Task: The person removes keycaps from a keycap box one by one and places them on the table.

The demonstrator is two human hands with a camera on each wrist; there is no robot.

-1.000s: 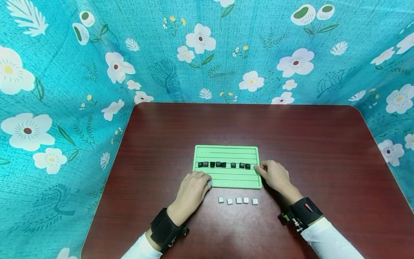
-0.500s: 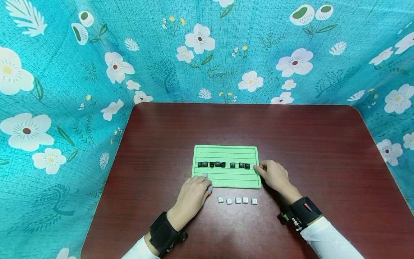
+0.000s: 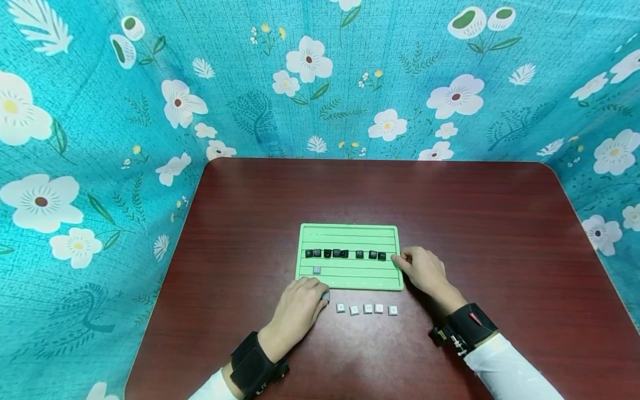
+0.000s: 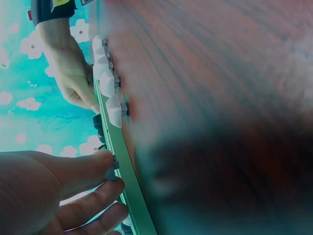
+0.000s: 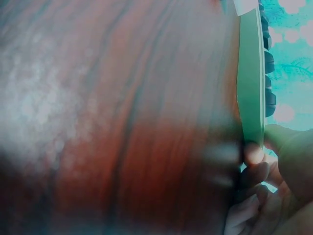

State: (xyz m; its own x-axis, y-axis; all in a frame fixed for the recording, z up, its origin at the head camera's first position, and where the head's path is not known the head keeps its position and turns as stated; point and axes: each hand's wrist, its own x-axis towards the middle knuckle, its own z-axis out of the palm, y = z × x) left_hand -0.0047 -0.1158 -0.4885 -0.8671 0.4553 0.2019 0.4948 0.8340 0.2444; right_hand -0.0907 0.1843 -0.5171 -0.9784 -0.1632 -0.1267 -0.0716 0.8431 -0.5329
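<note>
My left hand (image 3: 300, 304) pinches a grey keycap (image 4: 112, 171) between thumb and fingertips, just off the front left corner of a green grooved board (image 3: 360, 281). On the board, one grey keycap (image 3: 317, 270) sits by itself at the left of a lower groove. Above it runs a row of several black keycaps (image 3: 336, 253), with gaps towards the right. At the board's right edge, my right hand (image 3: 424, 270) grips the rim, thumb on top and fingers curled at the side, as the right wrist view shows.
Several white keycaps (image 3: 368, 309) lie in a loose line on the dark wooden table (image 3: 450, 200), in front of the board. A blue flowered cloth (image 3: 350, 83) hangs behind the table and down both sides.
My left hand has drawn back towards the front with a keycap still pinched, uncovering the lone grey keycap on the board. My right hand stays at the board's edge.
</note>
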